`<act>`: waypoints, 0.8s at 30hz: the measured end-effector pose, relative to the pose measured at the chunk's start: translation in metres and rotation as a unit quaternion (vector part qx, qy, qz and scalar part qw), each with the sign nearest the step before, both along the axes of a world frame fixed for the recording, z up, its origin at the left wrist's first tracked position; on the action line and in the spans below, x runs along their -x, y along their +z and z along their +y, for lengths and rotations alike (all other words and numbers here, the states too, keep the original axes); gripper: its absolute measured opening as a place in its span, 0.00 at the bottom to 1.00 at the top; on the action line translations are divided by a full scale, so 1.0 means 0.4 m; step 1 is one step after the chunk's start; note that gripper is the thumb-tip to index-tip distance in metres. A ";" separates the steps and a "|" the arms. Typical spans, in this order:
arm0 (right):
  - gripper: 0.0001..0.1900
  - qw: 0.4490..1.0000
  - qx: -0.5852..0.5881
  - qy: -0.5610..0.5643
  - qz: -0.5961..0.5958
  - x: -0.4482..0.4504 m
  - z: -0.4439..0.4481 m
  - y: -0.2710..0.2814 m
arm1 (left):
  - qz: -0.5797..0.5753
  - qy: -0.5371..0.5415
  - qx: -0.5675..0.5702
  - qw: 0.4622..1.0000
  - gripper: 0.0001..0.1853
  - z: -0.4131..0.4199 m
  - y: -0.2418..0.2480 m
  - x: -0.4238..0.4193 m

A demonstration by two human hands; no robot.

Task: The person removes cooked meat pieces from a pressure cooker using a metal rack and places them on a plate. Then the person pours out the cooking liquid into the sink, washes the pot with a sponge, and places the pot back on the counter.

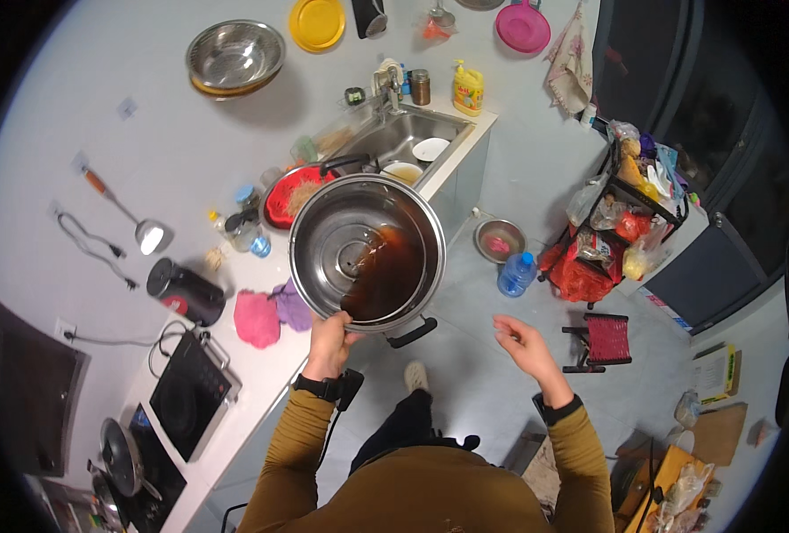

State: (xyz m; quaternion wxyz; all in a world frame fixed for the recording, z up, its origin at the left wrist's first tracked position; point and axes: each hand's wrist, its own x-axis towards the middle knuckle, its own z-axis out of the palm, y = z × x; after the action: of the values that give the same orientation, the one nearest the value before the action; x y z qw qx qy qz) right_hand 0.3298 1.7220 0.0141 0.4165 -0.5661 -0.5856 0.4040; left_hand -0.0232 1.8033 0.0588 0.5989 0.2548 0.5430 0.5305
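A stainless steel pot [321, 233] with dark brown liquid [384, 280] in it is held out in front of me, tilted so the liquid gathers on the right and near side. My left hand [331, 343] grips its near rim at the left. One black side handle [413, 332] sticks out below the rim, and another is on the far side. My right hand [522, 345] is off to the right, away from the pot, with its fingers apart and nothing in it. Past the pot lies a red colander [281, 196] of thin pale shreds in a metal basin.
A sink [404, 130] holding a white plate [431, 149] and a bowl of yellowish liquid is set in the counter ahead. Pink and purple cloths [257, 320] and an induction cooktop [191, 393] lie left. On the floor stand a metal basin [499, 226], blue water jug [518, 274] and folding stool [607, 338].
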 end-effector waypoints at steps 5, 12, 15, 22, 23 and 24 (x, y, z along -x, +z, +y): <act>0.23 0.977 0.088 0.050 0.186 0.019 0.415 0.005 | 0.041 0.016 -0.021 0.999 0.22 0.284 -0.040 -0.057; 0.31 0.930 0.175 0.125 0.299 0.014 0.869 0.013 | 0.009 0.070 -0.011 0.997 0.22 0.625 -0.039 -0.153; 0.34 0.903 0.207 0.154 0.344 0.024 1.030 0.035 | 0.018 0.106 -0.005 0.994 0.32 0.760 -0.040 -0.191; 0.37 0.863 0.281 0.270 0.321 0.003 1.414 -0.034 | 0.092 0.211 -0.010 0.973 0.48 1.030 -0.054 -0.340; 0.37 0.859 0.284 0.279 0.321 0.010 1.455 -0.038 | 0.121 0.242 0.001 0.963 0.48 1.058 -0.072 -0.351; 0.38 0.859 0.286 0.284 0.315 0.006 1.499 -0.050 | 0.072 0.252 -0.018 0.965 0.49 1.095 -0.025 -0.391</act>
State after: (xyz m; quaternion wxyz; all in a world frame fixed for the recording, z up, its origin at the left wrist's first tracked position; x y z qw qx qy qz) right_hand 0.3275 2.3217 -0.0060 0.2657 -0.3124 -0.4170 0.8112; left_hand 0.1332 2.2413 0.0489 0.4006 0.1585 0.6218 0.6540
